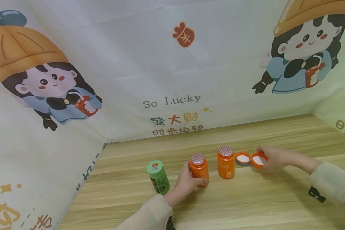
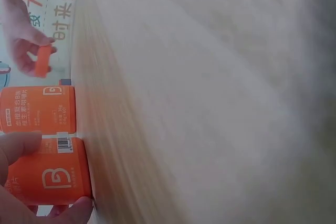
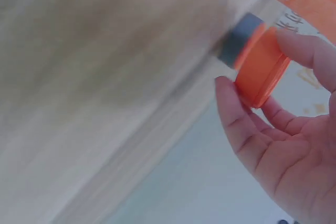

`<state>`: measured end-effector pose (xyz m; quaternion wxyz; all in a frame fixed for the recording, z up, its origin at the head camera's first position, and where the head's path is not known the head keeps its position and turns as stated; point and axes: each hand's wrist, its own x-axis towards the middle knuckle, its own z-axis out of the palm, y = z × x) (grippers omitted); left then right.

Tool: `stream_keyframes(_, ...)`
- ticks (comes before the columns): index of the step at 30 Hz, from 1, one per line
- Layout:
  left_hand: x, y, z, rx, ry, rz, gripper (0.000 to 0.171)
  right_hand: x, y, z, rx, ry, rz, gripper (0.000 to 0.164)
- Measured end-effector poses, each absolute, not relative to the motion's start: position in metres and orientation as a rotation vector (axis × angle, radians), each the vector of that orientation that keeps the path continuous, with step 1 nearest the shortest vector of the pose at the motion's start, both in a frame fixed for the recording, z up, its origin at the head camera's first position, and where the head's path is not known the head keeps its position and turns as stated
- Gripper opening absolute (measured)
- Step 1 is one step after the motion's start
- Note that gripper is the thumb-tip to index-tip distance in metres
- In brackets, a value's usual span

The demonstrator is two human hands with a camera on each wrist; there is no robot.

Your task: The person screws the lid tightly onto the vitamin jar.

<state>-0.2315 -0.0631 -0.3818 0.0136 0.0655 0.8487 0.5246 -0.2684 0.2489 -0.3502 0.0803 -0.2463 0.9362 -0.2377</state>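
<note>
My left hand (image 1: 188,181) grips an orange bottle (image 1: 200,174) low on its body, its mouth covered by a patterned foil seal. In the left wrist view, thumb and fingers wrap that same bottle (image 2: 52,174). Out to the right, my right hand (image 1: 271,157) pinches an orange screw cap (image 1: 258,160), white inside, between thumb and fingers, as the right wrist view shows the cap (image 3: 262,69). Just left of it, a grey and orange cap (image 1: 243,158) lies on the table with its white inside up. Between the hands stands a second foil-sealed orange bottle (image 1: 226,164).
A green lidded bottle (image 1: 158,177) stands left of my left hand. Everything rests on a wood-grain table (image 1: 126,204). A printed cloth (image 1: 126,80) hangs behind the table and along its sides.
</note>
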Motion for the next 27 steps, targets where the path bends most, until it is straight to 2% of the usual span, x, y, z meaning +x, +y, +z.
stream_keyframes(2, -0.231, -0.063, -0.382, 0.201, 2.638, 1.628, 0.066, -0.268, 0.247, -0.345, -0.778, 2.813, -0.724, 0.045)
stream_keyframes(7, -0.229, -0.064, -0.382, 0.223, 2.643, 1.595, 0.065, -0.262, 0.239, -0.329, -0.833, 2.814, -0.780, 0.050)
stream_keyframes(27, -0.218, -0.056, -0.380, 0.335, 2.538, 1.530, 0.061, -0.230, 0.187, -0.295, -1.159, 2.868, -0.738, 0.046)
